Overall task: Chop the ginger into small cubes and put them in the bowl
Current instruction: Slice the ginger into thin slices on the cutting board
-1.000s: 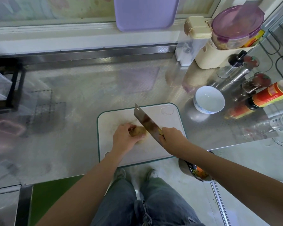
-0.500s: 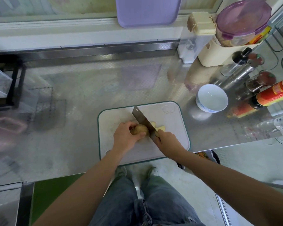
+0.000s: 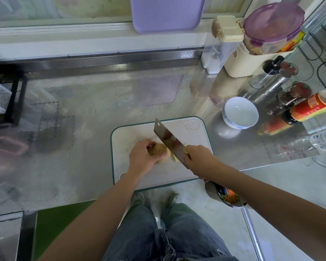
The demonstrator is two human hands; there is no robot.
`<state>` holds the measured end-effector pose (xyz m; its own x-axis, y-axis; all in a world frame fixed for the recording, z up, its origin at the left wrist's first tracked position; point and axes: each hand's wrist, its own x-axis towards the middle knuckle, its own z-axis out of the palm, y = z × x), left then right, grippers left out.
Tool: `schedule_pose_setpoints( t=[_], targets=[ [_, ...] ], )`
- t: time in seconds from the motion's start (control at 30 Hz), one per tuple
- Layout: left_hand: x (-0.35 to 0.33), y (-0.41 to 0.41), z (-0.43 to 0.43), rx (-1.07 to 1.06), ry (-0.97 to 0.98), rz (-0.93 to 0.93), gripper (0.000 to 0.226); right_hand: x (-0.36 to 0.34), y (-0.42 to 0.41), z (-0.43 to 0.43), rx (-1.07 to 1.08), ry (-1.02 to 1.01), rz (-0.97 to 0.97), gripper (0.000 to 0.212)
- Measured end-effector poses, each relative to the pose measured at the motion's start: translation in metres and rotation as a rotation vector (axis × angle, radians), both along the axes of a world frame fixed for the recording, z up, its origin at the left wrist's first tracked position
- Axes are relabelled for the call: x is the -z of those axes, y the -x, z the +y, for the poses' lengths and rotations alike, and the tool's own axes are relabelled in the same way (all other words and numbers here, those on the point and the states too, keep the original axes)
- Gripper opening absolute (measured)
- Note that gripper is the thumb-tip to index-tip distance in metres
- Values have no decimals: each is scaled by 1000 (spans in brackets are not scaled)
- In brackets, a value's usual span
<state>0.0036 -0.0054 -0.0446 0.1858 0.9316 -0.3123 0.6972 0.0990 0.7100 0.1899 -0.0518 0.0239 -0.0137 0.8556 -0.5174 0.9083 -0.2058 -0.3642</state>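
A brown lump of ginger (image 3: 159,150) lies on the white cutting board (image 3: 194,136) with a green rim. My left hand (image 3: 142,157) grips the ginger from the left, fingers curled over it. My right hand (image 3: 198,159) holds the handle of a cleaver (image 3: 167,139); its blade is tilted, just to the right of the ginger. A pale cut slice (image 3: 175,158) shows under the blade. An empty white bowl (image 3: 240,112) stands on the counter to the right of the board.
Sauce bottles (image 3: 309,108), shakers (image 3: 275,76) and stacked containers (image 3: 267,38) crowd the back right corner. A purple tray (image 3: 167,14) leans on the back wall. A black rack (image 3: 9,95) stands at the left. The steel counter's front edge runs under the board.
The cleaver came down through the ginger half a second ago and is now lifted again, tilted beside the piece. My left hand has stayed on the ginger.
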Motion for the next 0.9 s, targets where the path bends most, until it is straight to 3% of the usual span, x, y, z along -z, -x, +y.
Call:
schedule_pose_setpoints(
  t=[0.2, 0.3, 0.5, 0.9],
  targets=[
    [0, -1, 1, -5, 3, 20, 53, 16, 14, -1, 44, 25, -47, 31],
    [-1, -2, 1, -7, 7, 25, 54, 29, 26, 1, 102, 39, 0, 22],
    [-1, -1, 1, -16, 14, -10, 53, 44, 33, -3, 154, 51, 46, 25],
    [-1, 0, 0, -8, -1, -16, 52, -1, 2, 6, 131, 21, 88, 25]
  ],
)
